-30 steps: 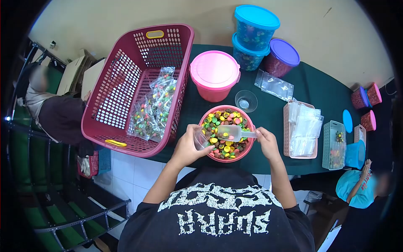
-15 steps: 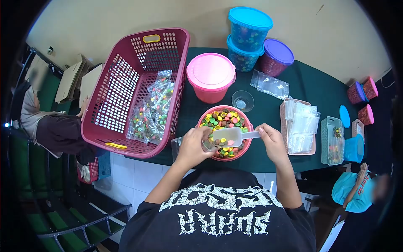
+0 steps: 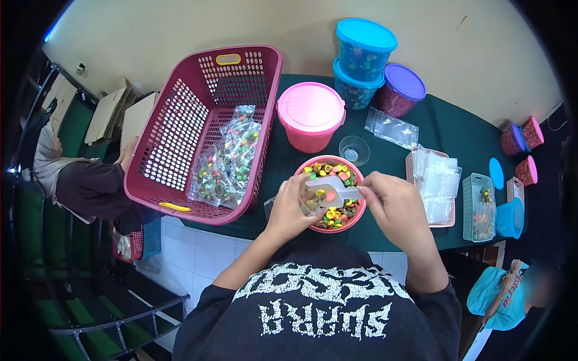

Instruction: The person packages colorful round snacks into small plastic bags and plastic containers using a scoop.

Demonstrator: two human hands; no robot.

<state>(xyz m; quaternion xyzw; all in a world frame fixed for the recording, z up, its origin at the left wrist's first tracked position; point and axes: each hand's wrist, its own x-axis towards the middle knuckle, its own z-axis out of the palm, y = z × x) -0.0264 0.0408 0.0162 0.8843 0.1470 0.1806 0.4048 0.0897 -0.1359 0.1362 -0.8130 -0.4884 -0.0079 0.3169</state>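
Observation:
A pink tub [image 3: 356,219] full of multicoloured candies [image 3: 339,216] stands at the table's near edge. My left hand [image 3: 291,207] is wrapped round a clear cup [image 3: 310,201] over the tub's left side. In my right hand [image 3: 391,201] is the handle of a translucent scoop [image 3: 327,184], its head tilted at the cup's mouth with a few candies in it. Some candies show through the cup's wall. Behind the tub stands another clear cup [image 3: 354,150], beside a pink lidded bucket [image 3: 310,117].
A maroon basket [image 3: 135,162] at the left holds filled candy bags [image 3: 232,159]. Blue-lidded [image 3: 366,42] and purple-lidded tubs [image 3: 402,90] stand at the back. Plastic bags [image 3: 436,183] lie in a tray at the right. One person [image 3: 90,186] is at far left, another [image 3: 497,295] at far right.
The scoop has moved left and tipped toward the cup in my left hand. My right hand has come closer over the tub's right side. The whole view has shifted slightly.

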